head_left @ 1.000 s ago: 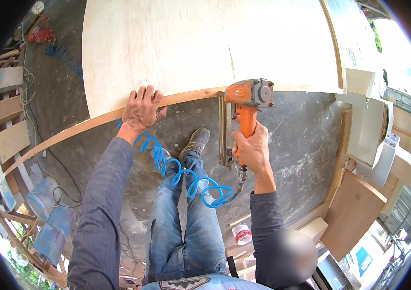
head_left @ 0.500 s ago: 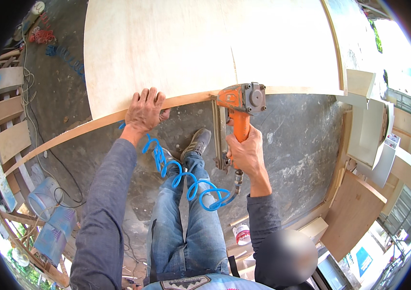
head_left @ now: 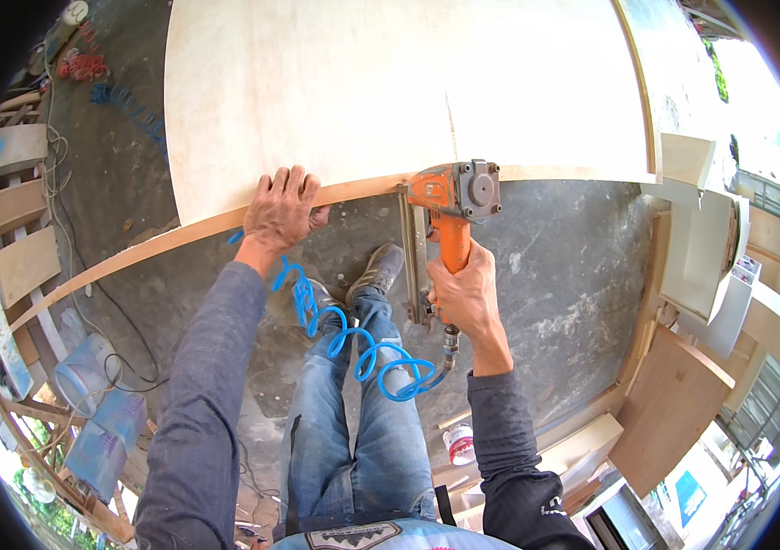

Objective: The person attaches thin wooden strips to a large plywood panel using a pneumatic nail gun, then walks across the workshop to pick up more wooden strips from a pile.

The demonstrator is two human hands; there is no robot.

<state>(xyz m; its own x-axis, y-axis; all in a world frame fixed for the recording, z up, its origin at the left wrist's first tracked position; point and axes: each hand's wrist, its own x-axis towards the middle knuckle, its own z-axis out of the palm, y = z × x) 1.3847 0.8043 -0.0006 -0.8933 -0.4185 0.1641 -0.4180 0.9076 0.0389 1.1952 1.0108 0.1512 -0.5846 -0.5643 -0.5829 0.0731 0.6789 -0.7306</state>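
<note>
Head view: right hand (head_left: 469,295) grip clenches orange nailer (head_left: 452,197); left hand (head_left: 280,213) flattens curved wooden strip (head_left: 179,231).

Matt plywood panel (head_left: 390,92) (smooth), rough concrete floor (head_left: 546,266).

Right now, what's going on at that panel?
A person stands over a large pale plywood panel and works along its near edge. The left hand presses flat on a thin wooden strip that runs along that edge. The right hand grips the handle of an orange pneumatic nail gun, its head set against the strip. A blue coiled air hose hangs from the gun over the person's legs. Below is a grey concrete floor.
</note>
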